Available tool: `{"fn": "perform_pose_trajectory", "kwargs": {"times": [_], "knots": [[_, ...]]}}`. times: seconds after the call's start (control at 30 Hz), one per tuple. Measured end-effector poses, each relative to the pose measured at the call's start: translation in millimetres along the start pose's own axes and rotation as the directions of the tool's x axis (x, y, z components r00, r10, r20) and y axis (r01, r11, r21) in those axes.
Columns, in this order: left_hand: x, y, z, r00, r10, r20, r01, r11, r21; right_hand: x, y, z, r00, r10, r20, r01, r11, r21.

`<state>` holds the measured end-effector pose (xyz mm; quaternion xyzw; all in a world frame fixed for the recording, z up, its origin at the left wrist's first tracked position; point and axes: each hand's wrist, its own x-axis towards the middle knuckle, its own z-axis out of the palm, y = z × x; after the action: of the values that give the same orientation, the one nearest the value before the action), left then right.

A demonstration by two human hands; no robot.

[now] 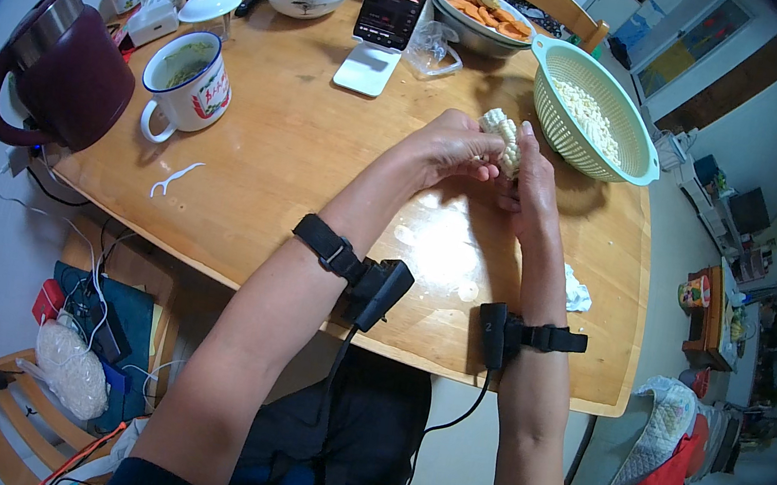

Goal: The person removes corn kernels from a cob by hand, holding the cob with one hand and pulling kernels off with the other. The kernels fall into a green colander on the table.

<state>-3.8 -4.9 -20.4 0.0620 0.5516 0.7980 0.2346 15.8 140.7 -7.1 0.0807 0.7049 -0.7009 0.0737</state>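
A piece of white corn cob [503, 140] is held up over the wooden table [276, 147] between both my hands. My left hand [461, 145] grips it from the left, its thumb lying across the kernels. On the other side my right hand [533, 180] holds the cob, with the thumb pointing up along it. Part of the cob is hidden behind my fingers. Just beyond my right hand stands a pale green plastic colander [590, 55], with loose white corn kernels [587, 120] inside.
A phone [397, 1] leans on a white stand [367, 69]. Sliced orange food [488, 16] fills a plate behind it. An enamel mug [192, 88] and a maroon kettle [76, 72] stand left, near a white floss pick [176, 179]. Crumpled tissue [577, 291] lies by my right forearm.
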Motion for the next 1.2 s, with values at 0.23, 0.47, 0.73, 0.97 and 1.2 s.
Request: {"fn": "perform_pose_trajectory", "kwargs": {"times": [0.23, 0.47, 0.73, 0.97, 1.2], "knots": [[-2.9, 3.8, 1.9, 0.998, -0.018, -0.057, 0.015, 0.999, -0.046, 1.9, 0.0, -0.3, 1.000, 0.027, -0.002, -0.027, 0.999, 0.033], [-4.3, 1.6, 2.3, 1.000, -0.002, -0.013, 0.001, 1.000, -0.029, 1.5, -2.1, -0.4, 1.000, 0.018, 0.001, -0.018, 1.000, 0.021], [-0.2, 0.7, -1.9, 0.999, 0.013, -0.038, -0.016, 0.995, -0.098, 2.1, -0.4, -1.8, 1.000, -0.017, -0.012, 0.017, 1.000, -0.005], [-0.6, 0.5, -1.4, 0.989, -0.033, -0.142, 0.020, 0.995, -0.094, 8.3, 6.1, 5.4, 0.962, -0.270, -0.051, 0.256, 0.947, -0.195], [-0.4, 3.9, -12.0, 0.977, 0.146, -0.154, -0.173, 0.969, -0.177, 2.3, 3.5, 3.4, 0.989, -0.105, -0.102, 0.116, 0.989, 0.097]]}}
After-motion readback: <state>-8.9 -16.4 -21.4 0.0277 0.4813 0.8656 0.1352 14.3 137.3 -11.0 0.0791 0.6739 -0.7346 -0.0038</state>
